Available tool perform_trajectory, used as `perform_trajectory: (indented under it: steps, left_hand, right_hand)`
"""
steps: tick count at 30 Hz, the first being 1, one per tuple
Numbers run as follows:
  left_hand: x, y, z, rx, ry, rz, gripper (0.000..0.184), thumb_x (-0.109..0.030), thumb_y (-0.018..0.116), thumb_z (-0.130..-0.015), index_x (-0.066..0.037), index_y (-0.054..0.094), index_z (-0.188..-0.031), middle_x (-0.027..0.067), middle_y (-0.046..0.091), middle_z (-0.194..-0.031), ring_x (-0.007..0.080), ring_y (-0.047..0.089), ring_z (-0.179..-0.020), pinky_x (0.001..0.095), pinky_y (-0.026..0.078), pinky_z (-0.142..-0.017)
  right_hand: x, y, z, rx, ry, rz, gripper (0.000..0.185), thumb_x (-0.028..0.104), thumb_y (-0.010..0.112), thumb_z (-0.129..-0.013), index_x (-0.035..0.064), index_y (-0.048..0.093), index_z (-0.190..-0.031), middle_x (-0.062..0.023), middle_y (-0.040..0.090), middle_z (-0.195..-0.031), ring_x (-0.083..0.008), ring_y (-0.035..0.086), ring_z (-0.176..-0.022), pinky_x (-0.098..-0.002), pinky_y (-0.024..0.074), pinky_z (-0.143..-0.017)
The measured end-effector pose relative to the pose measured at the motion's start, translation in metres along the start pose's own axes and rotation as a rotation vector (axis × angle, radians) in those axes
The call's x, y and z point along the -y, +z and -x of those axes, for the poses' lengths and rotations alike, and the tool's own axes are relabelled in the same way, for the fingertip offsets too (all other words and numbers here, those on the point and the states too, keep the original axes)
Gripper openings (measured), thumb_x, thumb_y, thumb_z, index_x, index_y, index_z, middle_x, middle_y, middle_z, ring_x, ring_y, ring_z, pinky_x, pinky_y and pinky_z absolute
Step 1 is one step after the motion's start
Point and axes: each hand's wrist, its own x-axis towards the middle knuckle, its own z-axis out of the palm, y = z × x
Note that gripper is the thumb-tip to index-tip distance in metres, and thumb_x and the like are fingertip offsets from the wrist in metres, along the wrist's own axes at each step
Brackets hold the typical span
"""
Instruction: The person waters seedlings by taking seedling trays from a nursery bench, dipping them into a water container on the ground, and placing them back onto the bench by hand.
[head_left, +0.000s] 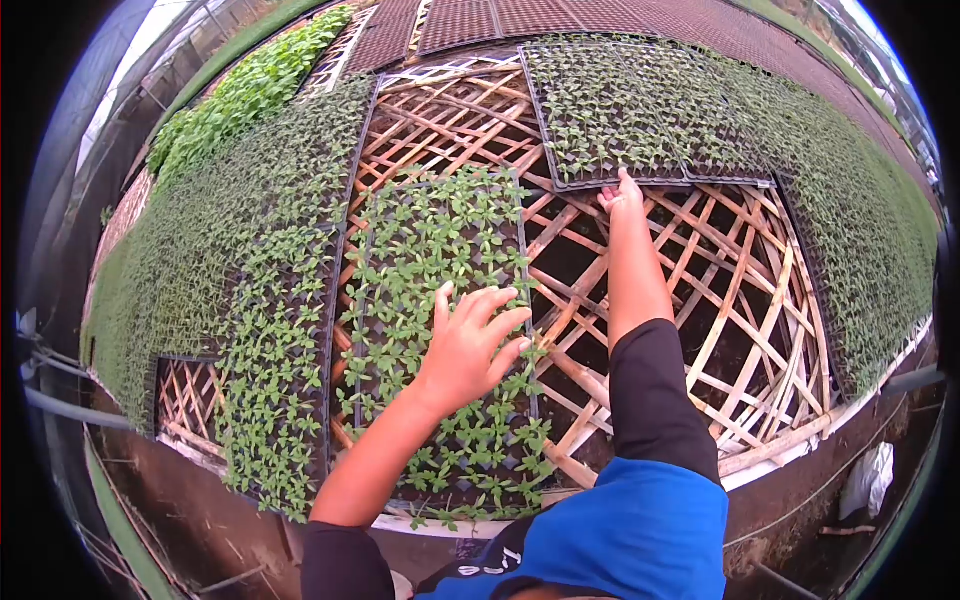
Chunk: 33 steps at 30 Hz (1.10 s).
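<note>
Both hands are held well apart, each over or against a different tray of seedlings (pixel 445 240). With fingers loosely spread and nothing grasped, the left hand (pixel 468 340) is held above the near tray (pixel 523 230); whether any seedlings are brushed cannot be told from this angle. By the right hand (pixel 622 195), reached out at the end of a straightened arm (pixel 640 275), the front rim of the far tray (pixel 585 184) is met near its middle, but how firmly that rim is pinched, if at all, cannot be made out. The near tray is laid on a bamboo lattice (pixel 753 343), between the left block of trays (pixel 333 330) and a stretch of crossed slats, while the far tray is set beyond that stretch, with the neighbouring tray (pixel 730 182) placed close on its right. Trouble could be caused first by the reach: if the far tray were pulled at a single spot, it could be twisted, and its rim could be caught on the uneven slats. Seedlings could then be tipped into the gaps below. The neighbouring tray could also be dragged along, since it is set so close. Beneath the left hand, seedlings could be bent if weight were leaned on that palm, or torn if the spread fingers were snagged among them.
</note>
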Motion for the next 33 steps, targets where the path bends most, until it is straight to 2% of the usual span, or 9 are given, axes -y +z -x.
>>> perform_trajectory:
  steps: [3, 6, 12, 14, 16, 22, 26, 32, 33]
  left_hand:
    - [-0.004, 0.008, -0.003, 0.010, -0.029, -0.007, 0.026, -0.024, 0.057, -0.074, -0.014, 0.054, -0.098, 0.0040, 0.048, -0.110, 0.0210, 0.043, -0.105, 0.0502, 0.019, -0.091]
    - [-0.012, 0.010, -0.004, -0.008, -0.042, -0.012, 0.025, -0.024, 0.056, -0.075, -0.013, 0.054, -0.098, 0.0040, 0.048, -0.110, 0.0211, 0.043, -0.104, 0.0503, 0.018, -0.091]
    - [-0.034, 0.002, -0.005, -0.024, -0.027, 0.001, 0.025, -0.022, 0.058, -0.074, -0.013, 0.054, -0.097, 0.0048, 0.048, -0.108, 0.0223, 0.044, -0.102, 0.0515, 0.021, -0.090]
    - [-0.042, -0.003, -0.004, -0.035, -0.018, 0.012, 0.025, -0.022, 0.058, -0.074, -0.013, 0.054, -0.097, 0.0050, 0.048, -0.108, 0.0225, 0.044, -0.102, 0.0517, 0.021, -0.090]
    - [-0.050, -0.011, -0.001, -0.035, -0.024, 0.021, 0.025, -0.023, 0.057, -0.074, -0.013, 0.054, -0.097, 0.0052, 0.048, -0.108, 0.0224, 0.044, -0.102, 0.0518, 0.021, -0.090]
    - [-0.068, -0.035, 0.023, -0.059, -0.068, 0.006, 0.026, -0.023, 0.058, -0.073, -0.014, 0.054, -0.097, 0.0054, 0.048, -0.108, 0.0224, 0.044, -0.102, 0.0523, 0.019, -0.091]
    - [-0.074, -0.051, 0.041, -0.060, -0.115, -0.033, 0.024, -0.024, 0.058, -0.074, -0.014, 0.055, -0.095, 0.0053, 0.049, -0.107, 0.0222, 0.045, -0.102, 0.0526, 0.020, -0.091]
    - [-0.085, -0.077, 0.059, -0.274, -0.214, -0.055, 0.022, -0.020, 0.058, -0.073, -0.008, 0.056, -0.091, 0.0079, 0.053, -0.099, 0.0239, 0.048, -0.092, 0.0357, 0.034, -0.079]
    - [-0.087, -0.083, 0.064, -0.299, -0.254, -0.056, 0.022, -0.020, 0.058, -0.073, -0.008, 0.056, -0.091, 0.0077, 0.053, -0.098, 0.0238, 0.048, -0.091, 0.0359, 0.034, -0.078]
  right_hand:
    - [0.000, 0.002, -0.028, -0.163, -0.302, 0.205, 0.028, 0.012, 0.061, -0.071, 0.0007, 0.050, -0.094, -0.0129, 0.044, -0.103, -0.0233, 0.052, -0.072, -0.0327, 0.0436, -0.066]
    - [0.004, 0.021, 0.020, -0.225, -0.466, 0.152, 0.021, 0.009, 0.057, -0.068, -0.0049, 0.051, -0.083, -0.0141, 0.038, -0.104, -0.0234, 0.051, -0.079, -0.0340, 0.0430, -0.068]
    - [0.024, 0.042, 0.075, -0.153, -0.709, 0.265, 0.017, 0.011, 0.053, -0.067, -0.0030, 0.042, -0.066, -0.0125, 0.037, -0.097, -0.0213, 0.043, -0.068, -0.0340, 0.0400, -0.062]
    - [0.037, 0.055, 0.088, -0.160, -0.893, 0.124, 0.021, 0.007, 0.056, -0.064, 0.0031, 0.037, -0.058, -0.0004, 0.042, -0.058, -0.0108, 0.034, -0.051, -0.0297, 0.0311, -0.046]
    - [0.064, 0.061, 0.124, 0.032, -0.810, 0.099, 0.020, 0.009, 0.056, -0.066, -0.0017, 0.039, -0.061, -0.0106, 0.036, -0.091, -0.0171, 0.040, -0.065, -0.0334, 0.0370, -0.056]
    - [0.120, 0.098, 0.235, 0.218, -0.884, -0.190, 0.025, 0.002, 0.053, -0.068, 0.0070, 0.031, -0.058, 0.0033, 0.031, -0.052, -0.0080, 0.028, -0.046, -0.0274, 0.0230, -0.040]
    - [0.140, 0.119, 0.284, 0.269, -0.883, -0.206, 0.023, -0.001, 0.050, -0.068, 0.0070, 0.030, -0.061, 0.0018, 0.032, -0.051, -0.0081, 0.030, -0.041, -0.0263, 0.0216, -0.036]
    - [0.156, 0.140, 0.334, 0.287, -0.942, -0.201, 0.024, -0.003, 0.049, -0.066, 0.0089, 0.029, -0.062, 0.0011, 0.033, -0.055, -0.0109, 0.030, -0.040, -0.0273, 0.0216, -0.034]
    - [0.169, 0.146, 0.319, 0.455, -0.869, -0.218, 0.025, -0.004, 0.049, -0.064, 0.0101, 0.029, -0.062, 0.0012, 0.032, -0.055, -0.0114, 0.029, -0.041, -0.0283, 0.0219, -0.034]
